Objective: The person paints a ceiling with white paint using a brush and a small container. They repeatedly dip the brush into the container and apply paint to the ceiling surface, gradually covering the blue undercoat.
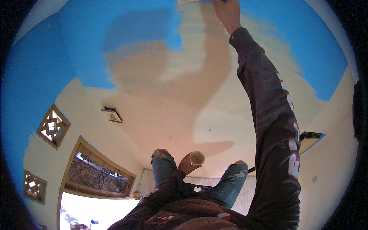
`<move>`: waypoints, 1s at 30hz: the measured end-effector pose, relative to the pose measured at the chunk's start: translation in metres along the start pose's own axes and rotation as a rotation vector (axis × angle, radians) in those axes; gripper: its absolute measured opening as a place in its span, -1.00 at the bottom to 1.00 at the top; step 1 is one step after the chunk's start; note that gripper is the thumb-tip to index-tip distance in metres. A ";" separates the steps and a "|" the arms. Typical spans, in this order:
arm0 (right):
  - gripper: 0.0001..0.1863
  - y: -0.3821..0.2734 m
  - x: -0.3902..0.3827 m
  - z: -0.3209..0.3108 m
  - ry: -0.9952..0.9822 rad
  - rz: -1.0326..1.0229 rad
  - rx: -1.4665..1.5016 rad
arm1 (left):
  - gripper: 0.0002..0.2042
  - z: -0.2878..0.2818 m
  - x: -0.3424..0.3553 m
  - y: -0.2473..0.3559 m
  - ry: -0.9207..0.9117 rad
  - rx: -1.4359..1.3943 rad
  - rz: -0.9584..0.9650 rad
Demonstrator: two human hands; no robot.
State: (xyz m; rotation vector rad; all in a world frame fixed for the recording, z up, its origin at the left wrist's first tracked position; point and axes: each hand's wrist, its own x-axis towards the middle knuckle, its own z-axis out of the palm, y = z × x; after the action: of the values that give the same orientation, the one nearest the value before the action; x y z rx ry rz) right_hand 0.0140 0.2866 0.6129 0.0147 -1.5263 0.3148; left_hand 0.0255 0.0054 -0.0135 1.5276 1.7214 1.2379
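My right hand (229,13) is raised high against the wall at the top edge of the view. Its fingers are closed on what looks like a paintbrush (188,1), a pale tool mostly cut off by the frame. Around it the wall (245,57) carries streaky cream paint over bright blue. Low in front of my body, my left hand (185,165) is wrapped around a small white cup (197,158). Inside the cup is something beige, seen from above.
A switch plate (112,114) hangs tilted on the wall. At left are two lattice vents (54,126) and a doorway topped by a wooden-framed grille (97,172). A dark-edged opening (311,137) shows at right. My knees (163,163) are bent below, near the wall.
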 end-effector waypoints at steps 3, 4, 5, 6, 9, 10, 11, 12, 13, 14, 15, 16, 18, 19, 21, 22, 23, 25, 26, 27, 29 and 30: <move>-0.71 0.009 -0.006 -0.031 0.079 -0.046 -0.023 | -0.13 -0.001 0.002 0.006 -0.014 -0.044 -0.005; -0.72 0.017 -0.006 -0.047 0.098 -0.080 0.019 | -0.13 0.002 0.002 0.006 -0.005 -0.024 0.011; -0.71 0.024 -0.005 -0.069 0.093 -0.114 -0.014 | -0.12 0.005 0.002 0.002 0.005 -0.001 0.025; -0.70 0.029 -0.003 -0.087 0.086 -0.148 -0.050 | -0.12 0.010 0.003 -0.002 0.013 0.019 0.040; -0.72 -0.002 -0.016 -0.105 0.189 -0.097 -0.082 | -0.10 0.016 0.002 -0.028 0.000 0.043 0.039; -0.72 -0.002 -0.016 -0.118 0.220 -0.100 -0.080 | -0.10 0.016 0.003 -0.023 -0.019 0.046 0.032; -0.73 -0.001 -0.015 -0.127 0.251 -0.102 -0.077 | -0.09 0.015 0.004 -0.019 -0.036 0.050 0.025; -0.77 -0.003 -0.014 -0.131 0.251 -0.145 -0.047 | -0.08 0.015 0.006 -0.016 -0.053 0.053 0.019; -0.78 -0.002 -0.014 -0.131 0.238 -0.096 0.011 | -0.08 0.014 0.007 -0.012 -0.056 0.045 0.023; -0.80 -0.001 -0.014 -0.129 0.223 -0.047 0.069 | -0.08 0.014 0.008 -0.009 -0.058 0.037 0.026; -0.81 -0.002 -0.016 -0.121 0.212 0.007 0.137 | -0.08 0.012 0.007 -0.007 -0.054 0.034 0.024; -0.81 -0.012 -0.018 -0.105 0.210 0.052 0.143 | -0.08 0.010 0.006 -0.007 -0.040 0.044 0.021; -0.82 -0.029 -0.024 -0.062 0.205 0.142 0.160 | -0.08 0.007 0.003 -0.005 -0.009 0.064 0.011; -0.82 -0.029 -0.025 -0.048 0.179 0.116 0.204 | -0.09 0.008 0.003 -0.003 -0.010 0.041 -0.005; -0.82 -0.030 -0.028 -0.021 0.096 0.068 0.265 | -0.09 0.008 0.004 0.000 -0.008 -0.007 -0.040; -0.81 -0.031 -0.031 -0.008 0.041 0.049 0.286 | -0.10 0.007 0.004 -0.002 0.001 -0.014 -0.026; -0.81 -0.032 -0.034 0.005 0.024 0.035 0.308 | -0.11 0.007 0.004 -0.004 0.009 -0.021 -0.012; -0.80 -0.029 -0.041 0.025 -0.007 0.008 0.348 | -0.13 0.006 0.003 -0.006 0.014 -0.044 0.003; -0.79 -0.026 -0.041 0.034 -0.012 0.003 0.357 | -0.13 0.004 0.003 -0.005 0.013 -0.060 0.004; -0.79 -0.022 -0.037 0.040 -0.017 -0.007 0.358 | -0.14 0.003 0.004 -0.004 0.007 -0.078 0.011; -0.79 -0.013 -0.030 0.041 -0.013 -0.012 0.317 | -0.16 0.003 0.005 0.000 0.006 -0.057 0.011; -0.78 -0.015 -0.024 0.044 -0.009 -0.009 0.286 | -0.17 0.001 0.005 0.003 0.017 -0.047 0.008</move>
State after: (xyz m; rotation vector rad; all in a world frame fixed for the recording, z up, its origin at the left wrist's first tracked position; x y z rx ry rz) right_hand -0.0261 0.2586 0.5945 0.2484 -1.4789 0.5241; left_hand 0.0260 0.0104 -0.0105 1.5029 1.6863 1.2895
